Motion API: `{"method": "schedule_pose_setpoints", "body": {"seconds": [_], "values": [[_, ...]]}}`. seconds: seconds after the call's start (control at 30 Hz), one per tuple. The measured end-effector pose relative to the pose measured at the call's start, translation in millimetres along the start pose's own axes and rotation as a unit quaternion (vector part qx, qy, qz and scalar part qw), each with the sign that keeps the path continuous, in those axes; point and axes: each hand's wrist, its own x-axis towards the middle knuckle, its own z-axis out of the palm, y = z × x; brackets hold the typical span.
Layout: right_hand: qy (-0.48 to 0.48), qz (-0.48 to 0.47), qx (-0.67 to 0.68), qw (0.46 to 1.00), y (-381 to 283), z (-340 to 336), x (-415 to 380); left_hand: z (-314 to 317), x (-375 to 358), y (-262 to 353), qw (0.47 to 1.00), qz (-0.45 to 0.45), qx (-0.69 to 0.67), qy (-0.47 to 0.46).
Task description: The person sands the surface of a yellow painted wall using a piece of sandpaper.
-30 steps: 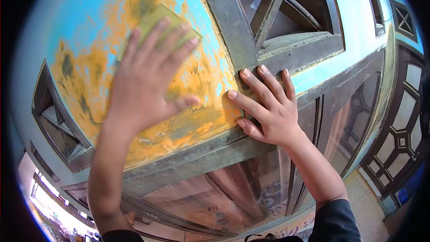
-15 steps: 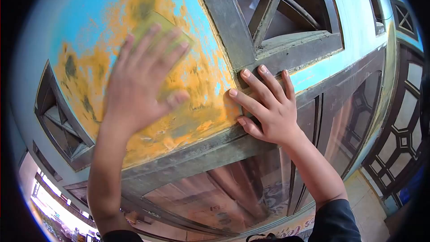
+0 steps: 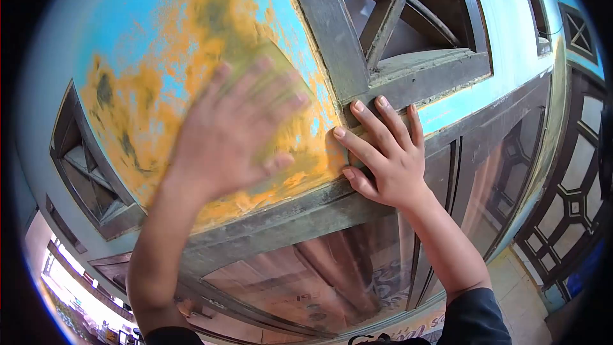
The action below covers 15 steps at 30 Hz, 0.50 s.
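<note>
My left hand (image 3: 233, 128), blurred by motion, lies with fingers spread over a yellowish sheet of sandpaper (image 3: 285, 66), pressing it flat to the wall. Its palm and fingers cover much of the sheet. Around it the wall surface (image 3: 159, 99) is patchy, with orange, blue and dark grey areas. My right hand (image 3: 393, 160) holds nothing; its fingers are spread and rest on the dark wooden frame (image 3: 345, 76) at the wall's lower right corner, the index fingertip near the orange edge.
Above my right hand is an opening with crossed wooden bars (image 3: 396, 19). A smaller barred opening (image 3: 89, 172) sits at left. Below runs a dark wooden rail (image 3: 287, 217) over glass panes with curtains (image 3: 332, 275). A dark panelled door (image 3: 568, 198) stands at far right.
My left hand and the sandpaper have slid right and downward across the wall. My right hand stays at the frame's corner, and the view has shifted slightly.
</note>
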Motion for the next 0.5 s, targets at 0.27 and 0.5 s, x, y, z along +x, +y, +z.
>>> {"method": "schedule_pose_setpoints", "body": {"seconds": [0.27,0.5], "values": [[0.007,0.0,-0.006,1.0,0.3,2.3,-1.7,4.1,5.0,6.7,0.997,-0.054,0.026,0.05],[0.021,0.009,-0.009,1.0,-0.4,4.2,-4.1,7.2,9.3,17.2,0.999,-0.029,0.018,0.035]]}}
